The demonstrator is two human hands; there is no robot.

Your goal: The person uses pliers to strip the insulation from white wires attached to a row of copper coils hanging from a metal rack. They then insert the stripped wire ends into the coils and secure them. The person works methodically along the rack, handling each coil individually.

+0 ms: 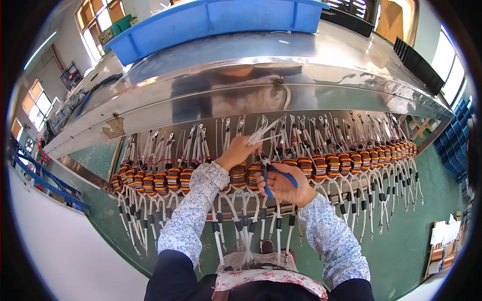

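Nearest to us we saw the floral apron [271,278], and over it two forearms in blue-flowered sleeves [188,215]. White leads [221,233] with black bands hung past the front edge of the lower metal shelf [83,172] toward the green floor [422,200]. Our right hand [291,186] was near the middle of that edge, fingers curled round the blue-handled pliers [283,174]; the handles stood spread, the head pointed away from us, and we could not tell whether the jaws met. Just left of it and a little farther off, our left hand [236,152] had thumb and fingers clamped on a bundle of thin white strips [261,133], whose free ends fanned out to the right. Beneath and beside both hands, the wound coils [332,164], banded in orange and dark brown, ran in a close row along the shelf's front edge, almost to its right end. Behind them we saw thinner leads tipped with ring terminals [201,138] standing toward the shelf's back. Above and beyond, the steel tabletop [351,50] showed a worn patch [114,128] near its left front corner; a blue bin [226,22] sat toward its far edge, a black tray [419,65] along its right edge.
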